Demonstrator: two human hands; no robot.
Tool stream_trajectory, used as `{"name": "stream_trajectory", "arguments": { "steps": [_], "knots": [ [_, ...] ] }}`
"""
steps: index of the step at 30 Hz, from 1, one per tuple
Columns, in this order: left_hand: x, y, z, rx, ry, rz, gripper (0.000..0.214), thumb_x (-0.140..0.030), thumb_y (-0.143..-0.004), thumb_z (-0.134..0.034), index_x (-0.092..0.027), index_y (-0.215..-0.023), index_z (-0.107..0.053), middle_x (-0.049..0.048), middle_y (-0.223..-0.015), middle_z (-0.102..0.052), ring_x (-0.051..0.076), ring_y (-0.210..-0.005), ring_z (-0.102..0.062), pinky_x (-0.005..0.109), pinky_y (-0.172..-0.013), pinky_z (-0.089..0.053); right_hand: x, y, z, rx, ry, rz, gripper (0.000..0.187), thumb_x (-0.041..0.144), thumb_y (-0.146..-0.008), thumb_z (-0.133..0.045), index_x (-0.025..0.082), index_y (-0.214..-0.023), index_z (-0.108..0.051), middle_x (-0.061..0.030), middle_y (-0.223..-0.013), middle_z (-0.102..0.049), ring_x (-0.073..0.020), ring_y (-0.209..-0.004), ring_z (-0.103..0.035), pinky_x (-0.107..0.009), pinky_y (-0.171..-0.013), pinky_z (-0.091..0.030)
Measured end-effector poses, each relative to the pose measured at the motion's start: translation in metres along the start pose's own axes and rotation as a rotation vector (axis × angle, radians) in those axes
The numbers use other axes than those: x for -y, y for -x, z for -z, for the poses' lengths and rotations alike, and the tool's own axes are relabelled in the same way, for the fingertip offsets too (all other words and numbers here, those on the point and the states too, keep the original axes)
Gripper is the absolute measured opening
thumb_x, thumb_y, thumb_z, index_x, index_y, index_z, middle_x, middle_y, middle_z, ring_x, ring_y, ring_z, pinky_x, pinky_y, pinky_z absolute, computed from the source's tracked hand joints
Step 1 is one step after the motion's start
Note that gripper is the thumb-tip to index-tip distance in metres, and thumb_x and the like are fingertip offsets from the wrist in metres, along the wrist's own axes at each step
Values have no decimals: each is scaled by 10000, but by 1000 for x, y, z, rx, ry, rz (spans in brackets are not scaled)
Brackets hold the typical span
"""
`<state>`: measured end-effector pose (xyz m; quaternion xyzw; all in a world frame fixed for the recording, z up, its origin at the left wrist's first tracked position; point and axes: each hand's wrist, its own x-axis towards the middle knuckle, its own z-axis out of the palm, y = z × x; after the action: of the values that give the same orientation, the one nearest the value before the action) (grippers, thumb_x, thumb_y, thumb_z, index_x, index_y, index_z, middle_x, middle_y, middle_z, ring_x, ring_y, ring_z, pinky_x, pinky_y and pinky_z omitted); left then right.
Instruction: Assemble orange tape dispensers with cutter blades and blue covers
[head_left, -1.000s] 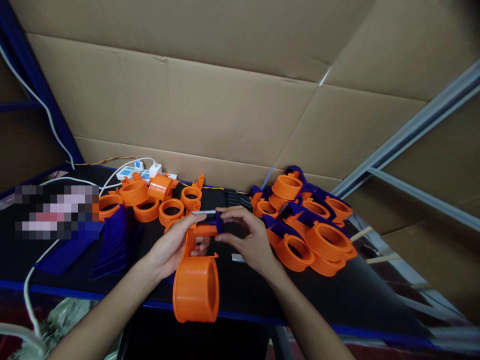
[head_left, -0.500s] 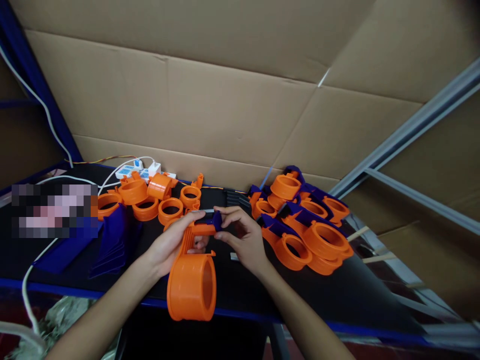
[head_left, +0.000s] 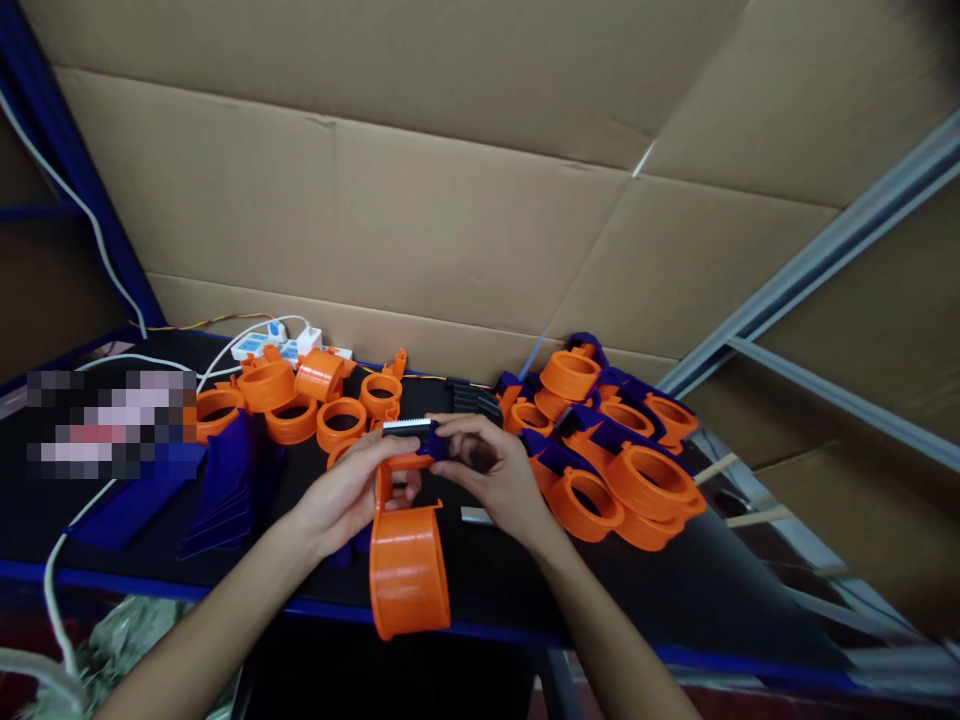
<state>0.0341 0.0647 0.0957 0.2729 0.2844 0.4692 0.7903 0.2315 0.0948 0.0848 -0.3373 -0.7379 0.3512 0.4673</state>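
Turned on its handle, the orange dispenser (head_left: pixel 409 570) has swung its drum round, so the open mouth shows less than half a second ago, and it sits a touch further right over the near edge of the table (head_left: pixel 495 580). Far left, a white cable (head_left: pixel 56 560) trails off the table, and a patch beside it is blurred beyond reading. Next come the purple plates (head_left: pixel 225 480), stacked flat, with a white power strip (head_left: pixel 281 345) at the back by the cardboard wall (head_left: pixel 450 230); any print on it is too small to read. Loose orange rings (head_left: pixel 300 400) are heaped just in front. Centre now: the left hand (head_left: pixel 345 495) has its grip wrapped round the dispenser's handle, thumb up by the toothed metal blade (head_left: pixel 407 425). The right hand (head_left: pixel 499 475) meets it, grip pinching a purple piece (head_left: pixel 435 447) against the dispenser's top. A small grey strip (head_left: pixel 475 515) lies on the table under that hand. Further right, a heap of orange-and-purple dispensers (head_left: pixel 622 470) crowds close to the right wrist, and a grey metal rail (head_left: pixel 810 260) slants away beyond.
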Motion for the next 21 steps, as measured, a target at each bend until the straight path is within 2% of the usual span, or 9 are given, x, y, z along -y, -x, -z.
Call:
{"name": "stream_trajectory", "arguments": {
  "steps": [3,8,11,14,21],
  "knots": [
    [4,-2,2,-17,-53,-62,157,-176,-835,-712,-157,-906,-573,12,-668,-649,106,-531,-596,164,-429,-372,4,-1,5,33,70,-8,408,242,-791,-831,286,-1181,-721,-19,-1009,-740,-119,-649,-537,-274,-592,-461],
    [6,-5,5,-42,-41,-65,184,-213,-825,-721,-165,-874,-550,1,-658,-637,97,-489,-581,165,-403,-351,8,-1,9,15,71,11,410,223,-789,-824,291,-1184,-738,-39,-1160,-741,-168,-861,-641,-306,-706,-538],
    [6,-6,6,-47,-34,-68,187,-223,-820,-723,-161,-889,-561,3,-660,-638,105,-491,-589,171,-397,-348,9,1,9,3,-2,-17,409,233,-792,-824,280,-1188,-733,-47,-1209,-738,-170,-888,-667,-303,-706,-557],
    [7,-6,8,-32,-31,-56,176,-223,-824,-712,-164,-895,-562,6,-670,-640,115,-511,-604,177,-402,-359,9,2,7,-2,13,-17,415,231,-776,-841,277,-1176,-740,-50,-1211,-744,-176,-907,-687,-306,-721,-562],
    [8,-7,10,-37,-65,-45,196,-211,-798,-737,-167,-887,-568,32,-774,-697,120,-559,-641,176,-415,-376,1,0,9,30,127,84,372,265,-782,-850,297,-1140,-751,-54,-1193,-756,-211,-973,-698,-355,-764,-556]
  ]
}}
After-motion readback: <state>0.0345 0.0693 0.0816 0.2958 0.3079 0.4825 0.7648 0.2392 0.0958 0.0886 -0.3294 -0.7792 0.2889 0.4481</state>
